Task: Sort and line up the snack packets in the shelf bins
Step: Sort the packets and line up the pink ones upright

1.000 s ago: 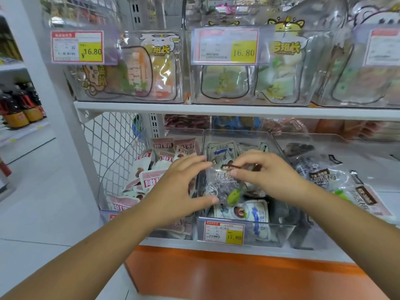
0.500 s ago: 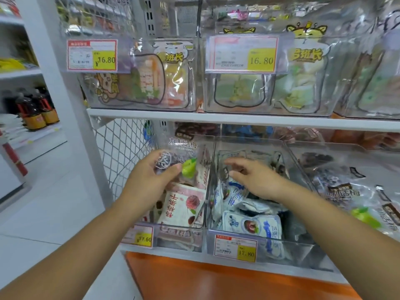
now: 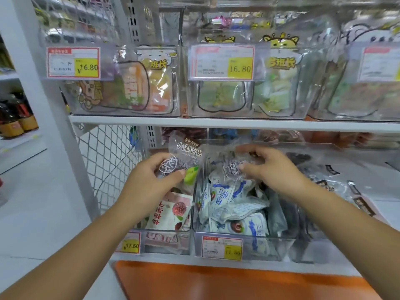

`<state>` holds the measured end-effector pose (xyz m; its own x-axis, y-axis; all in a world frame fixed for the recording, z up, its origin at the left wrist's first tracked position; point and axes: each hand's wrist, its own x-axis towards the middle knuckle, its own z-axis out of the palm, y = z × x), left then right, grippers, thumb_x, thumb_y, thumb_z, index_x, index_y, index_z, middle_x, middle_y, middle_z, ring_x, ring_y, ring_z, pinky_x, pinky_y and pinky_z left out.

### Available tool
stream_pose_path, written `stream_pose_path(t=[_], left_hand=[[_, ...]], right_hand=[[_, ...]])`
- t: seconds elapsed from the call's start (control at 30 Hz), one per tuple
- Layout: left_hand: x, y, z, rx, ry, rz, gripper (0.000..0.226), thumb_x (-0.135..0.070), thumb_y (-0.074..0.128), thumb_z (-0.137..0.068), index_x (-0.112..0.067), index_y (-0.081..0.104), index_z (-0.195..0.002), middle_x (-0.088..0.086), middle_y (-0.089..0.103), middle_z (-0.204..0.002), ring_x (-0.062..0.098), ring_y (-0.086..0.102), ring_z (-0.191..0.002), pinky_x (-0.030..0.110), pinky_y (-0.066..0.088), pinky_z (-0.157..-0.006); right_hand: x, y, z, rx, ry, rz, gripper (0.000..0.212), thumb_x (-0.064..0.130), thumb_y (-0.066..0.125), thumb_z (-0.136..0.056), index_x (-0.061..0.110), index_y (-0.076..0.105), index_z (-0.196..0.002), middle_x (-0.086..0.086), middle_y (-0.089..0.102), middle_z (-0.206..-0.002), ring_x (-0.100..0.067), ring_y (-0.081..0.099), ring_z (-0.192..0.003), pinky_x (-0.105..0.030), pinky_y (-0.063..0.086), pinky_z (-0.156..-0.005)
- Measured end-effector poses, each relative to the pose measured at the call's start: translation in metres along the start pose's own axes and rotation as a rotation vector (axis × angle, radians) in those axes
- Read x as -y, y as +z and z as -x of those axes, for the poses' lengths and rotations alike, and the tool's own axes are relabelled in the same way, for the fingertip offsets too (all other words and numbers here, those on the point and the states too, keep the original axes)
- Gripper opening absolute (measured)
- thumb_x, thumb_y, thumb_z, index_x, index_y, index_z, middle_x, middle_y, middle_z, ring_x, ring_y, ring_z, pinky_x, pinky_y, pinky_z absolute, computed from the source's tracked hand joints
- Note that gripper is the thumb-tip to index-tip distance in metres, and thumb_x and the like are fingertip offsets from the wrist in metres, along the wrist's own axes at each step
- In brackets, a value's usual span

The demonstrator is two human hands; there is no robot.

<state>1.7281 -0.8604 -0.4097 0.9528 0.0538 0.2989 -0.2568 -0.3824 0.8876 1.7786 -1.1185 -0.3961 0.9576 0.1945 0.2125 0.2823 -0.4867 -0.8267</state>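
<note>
My left hand grips a clear plum packet with dark print and a green fruit picture, held upright above the left clear bin. That bin holds pink and white packets. My right hand pinches a second clear plum packet over the middle clear bin, which is full of blue and white packets lying in disorder.
A right bin holds more clear plum packets. The upper shelf carries clear bins of cartoon-printed bags with price tags. White mesh closes the shelf's left end. An orange base panel runs below. Bottles stand far left.
My left hand has lifted a plum packet out of the middle bin and over to the left bin. My right hand went into the middle bin and took hold of a second one.
</note>
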Motion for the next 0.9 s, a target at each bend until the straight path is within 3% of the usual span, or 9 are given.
stream_pose_path(t=[0.17,0.27,0.33,0.43,0.53,0.57,0.6,0.77,0.9], left_hand=[[-0.027,0.021,0.002,-0.026,0.073,-0.1,0.033,-0.025,0.072,-0.084,-0.041,0.057,-0.109,-0.033,0.062,-0.079,-0.005,0.065,-0.063,0.008,0.047,-0.055],[-0.037,0.034,0.003,-0.031,0.077,-0.153,0.034,-0.034,0.072,-0.083,-0.045,0.057,-0.112,-0.029,0.058,-0.102,0.012,0.069,-0.066,0.029,0.054,-0.065],[-0.045,0.051,0.005,0.004,0.072,-0.175,0.035,-0.039,0.071,-0.082,-0.043,0.057,-0.113,-0.024,0.06,-0.108,0.017,0.067,-0.077,0.028,0.048,-0.073],[-0.056,0.086,0.012,0.144,0.032,-0.123,0.031,-0.041,0.07,-0.083,-0.049,0.052,-0.108,-0.036,0.051,-0.102,-0.005,0.064,-0.076,0.008,0.042,-0.064],[-0.062,0.125,0.02,0.261,-0.047,-0.047,0.035,-0.035,0.069,-0.086,-0.042,0.053,-0.116,-0.021,0.042,-0.094,-0.004,0.066,-0.079,0.005,0.042,-0.05],[-0.063,0.135,0.02,0.272,-0.064,-0.026,0.042,-0.034,0.069,-0.086,-0.038,0.053,-0.124,-0.002,0.029,-0.141,0.01,0.069,-0.09,0.01,0.046,-0.051],[-0.066,0.144,0.02,0.277,-0.076,-0.004,0.049,-0.035,0.069,-0.085,-0.037,0.05,-0.13,0.001,0.051,-0.136,0.019,0.07,-0.09,0.016,0.051,-0.053],[-0.069,0.168,0.008,0.291,-0.041,0.01,0.055,-0.046,0.07,-0.082,-0.044,0.044,-0.131,-0.008,0.048,-0.142,0.016,0.071,-0.068,0.045,0.06,-0.071],[-0.081,0.191,0.003,0.291,0.034,0.022,0.045,-0.043,0.069,-0.084,-0.044,0.046,-0.122,-0.02,0.054,-0.128,0.008,0.069,-0.07,0.027,0.057,-0.066]], right_hand=[[-0.025,-0.064,0.049,-0.259,-0.068,0.211,0.04,0.008,0.067,-0.085,0.037,0.059,-0.111,0.008,0.06,-0.108,-0.006,0.055,-0.093,-0.01,0.037,-0.078],[-0.056,-0.105,0.065,-0.381,-0.044,0.405,0.036,0.013,0.065,-0.088,0.039,0.06,-0.112,-0.009,0.058,-0.1,-0.01,0.054,-0.083,-0.015,0.036,-0.074],[-0.085,-0.122,0.066,-0.364,0.054,0.58,0.027,0.031,0.059,-0.092,0.041,0.06,-0.118,-0.011,0.057,-0.107,-0.023,0.053,-0.103,-0.025,0.036,-0.086],[-0.123,-0.131,0.059,-0.165,0.297,0.942,0.058,0.072,0.021,-0.085,0.054,0.037,-0.137,-0.016,0.041,-0.144,-0.033,0.026,-0.139,-0.042,0.024,-0.113],[-0.129,-0.123,0.045,-0.129,0.348,1.075,0.059,0.069,0.02,-0.09,0.052,0.018,-0.146,-0.02,0.018,-0.155,-0.04,0.012,-0.144,-0.052,0.012,-0.117],[-0.126,-0.12,0.041,-0.143,0.339,1.072,0.057,0.066,0.023,-0.093,0.049,0.016,-0.148,-0.016,0.016,-0.157,-0.039,0.01,-0.144,-0.056,0.008,-0.116],[-0.125,-0.118,0.037,-0.144,0.325,1.073,0.056,0.063,0.024,-0.095,0.047,0.015,-0.149,-0.013,0.016,-0.158,-0.038,0.009,-0.145,-0.058,0.005,-0.114],[-0.106,-0.138,0.039,-0.194,0.244,0.727,0.046,0.046,0.029,-0.101,0.021,0.048,-0.135,-0.014,0.05,-0.137,-0.033,0.037,-0.133,-0.048,0.023,-0.109],[-0.063,-0.153,0.082,-0.254,0.082,0.224,0.032,0.039,0.049,-0.097,0.031,0.054,-0.127,0.011,0.055,-0.12,-0.011,0.055,-0.108,-0.018,0.037,-0.085]])
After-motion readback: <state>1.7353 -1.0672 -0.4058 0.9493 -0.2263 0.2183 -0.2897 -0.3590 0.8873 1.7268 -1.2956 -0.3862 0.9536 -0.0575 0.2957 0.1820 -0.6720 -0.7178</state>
